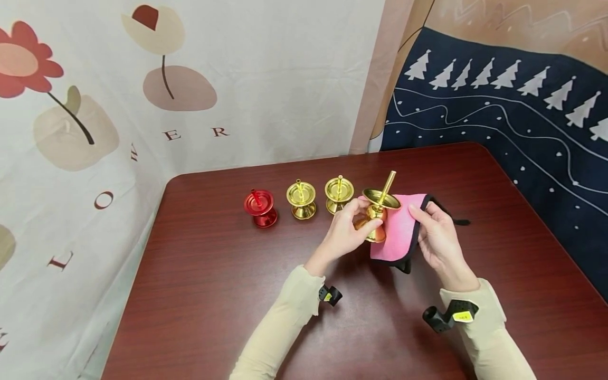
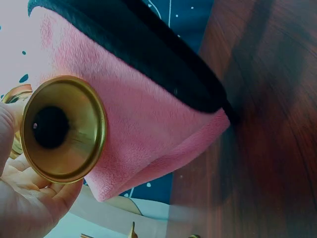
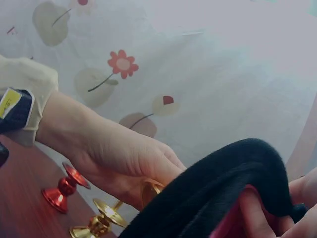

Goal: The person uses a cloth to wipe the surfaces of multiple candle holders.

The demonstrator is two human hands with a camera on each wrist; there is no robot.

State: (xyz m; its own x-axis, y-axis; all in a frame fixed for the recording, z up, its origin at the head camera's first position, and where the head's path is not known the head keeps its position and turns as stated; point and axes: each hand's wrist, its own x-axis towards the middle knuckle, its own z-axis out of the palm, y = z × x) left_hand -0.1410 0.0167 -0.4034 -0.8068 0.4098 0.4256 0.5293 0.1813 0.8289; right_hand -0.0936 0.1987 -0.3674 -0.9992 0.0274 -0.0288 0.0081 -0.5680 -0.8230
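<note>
Above the right part of the table, my left hand (image 1: 345, 233) grips a gold candlestick (image 1: 377, 214) around its stem, thumb in front. The candlestick tilts slightly, its spike up to the right. In the left wrist view its hollow round base (image 2: 89, 144) faces the camera. A pink plush cloth (image 1: 398, 235) with black edging hangs just behind and beside the candlestick. My right hand (image 1: 439, 244) pinches the cloth's right edge, thumb on the near side. Right fingers (image 3: 255, 213) partly show under the dark fold in the right wrist view. Whether the cloth touches the candlestick I cannot tell.
On the dark red-brown table (image 1: 214, 295), a red candlestick (image 1: 259, 207) and two more gold ones, one in the middle (image 1: 301, 199) and one (image 1: 339, 191) nearer my left hand, stand upright in a row. A printed curtain (image 1: 285, 79) and a navy tree-patterned cloth (image 1: 475, 116) hang behind.
</note>
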